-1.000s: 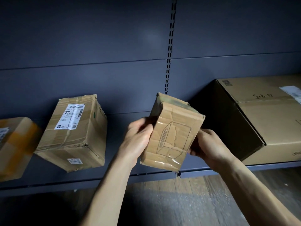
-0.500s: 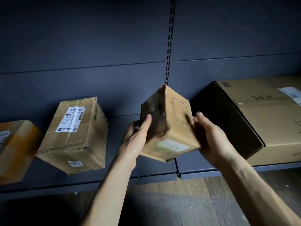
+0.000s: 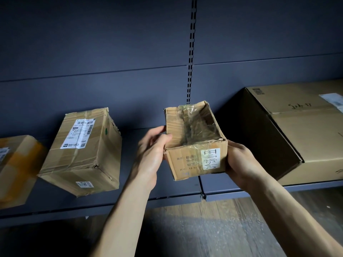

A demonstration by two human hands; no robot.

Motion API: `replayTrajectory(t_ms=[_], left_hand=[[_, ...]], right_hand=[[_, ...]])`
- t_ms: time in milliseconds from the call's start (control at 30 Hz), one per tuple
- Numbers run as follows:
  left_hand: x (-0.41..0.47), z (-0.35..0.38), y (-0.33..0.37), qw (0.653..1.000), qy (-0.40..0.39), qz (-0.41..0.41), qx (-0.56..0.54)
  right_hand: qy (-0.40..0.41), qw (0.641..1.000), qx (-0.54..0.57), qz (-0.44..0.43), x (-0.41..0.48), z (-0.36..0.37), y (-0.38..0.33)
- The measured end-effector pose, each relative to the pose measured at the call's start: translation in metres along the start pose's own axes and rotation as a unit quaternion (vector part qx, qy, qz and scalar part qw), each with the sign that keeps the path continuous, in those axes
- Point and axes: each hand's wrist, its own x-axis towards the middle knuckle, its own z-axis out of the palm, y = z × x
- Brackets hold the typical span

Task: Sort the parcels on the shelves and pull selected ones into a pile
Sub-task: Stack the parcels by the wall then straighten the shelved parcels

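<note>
The small box (image 3: 194,143) is in your two hands, lifted clear of the shelf (image 3: 130,203) and held in front of its edge, between the two boxes that stand on it. Its taped top faces up and the side with the white handwritten label (image 3: 210,158) is turned toward you. Your left hand (image 3: 152,154) grips the left wall, thumb up near the top edge; it is a little blurred. Your right hand (image 3: 241,164) cups the lower right corner, palm against the side; its fingers go under the box, so you cannot tell how they lie.

This looks like the checking step: you are reading the label to decide whether this parcel belongs in the pile. Next you need either to carry it off to the pile or to set it back in the gap on the shelf, keeping it level with both hands.

To the left stands a medium box (image 3: 81,153) with a printed shipping label, and past it a box with orange tape (image 3: 16,169). To the right sits a large carton (image 3: 297,134). Wooden floor (image 3: 222,229) shows below
</note>
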Motion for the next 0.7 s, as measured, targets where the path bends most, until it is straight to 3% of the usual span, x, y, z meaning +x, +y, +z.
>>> replayTrajectory(t_ms=[200,400,600,700], left_hand=[[0.007,-0.001,-0.015,0.996,-0.023,0.011,0.089],[0.015,0.010,-0.029,0.981,-0.065,-0.043,0.180],[0.028,0.013,-0.046,0.980,-0.015,-0.083,0.181],[0.031,0.016,-0.055,0.983,0.009,-0.079,0.168]], right_hand=[[0.055,0.998,-0.017,-0.015,0.015,-0.008,0.010],[0.087,0.996,-0.024,-0.021,0.017,-0.003,0.015],[0.069,0.997,0.015,0.016,0.023,0.007,0.027],[0.057,0.998,-0.027,0.011,0.027,0.011,0.037]])
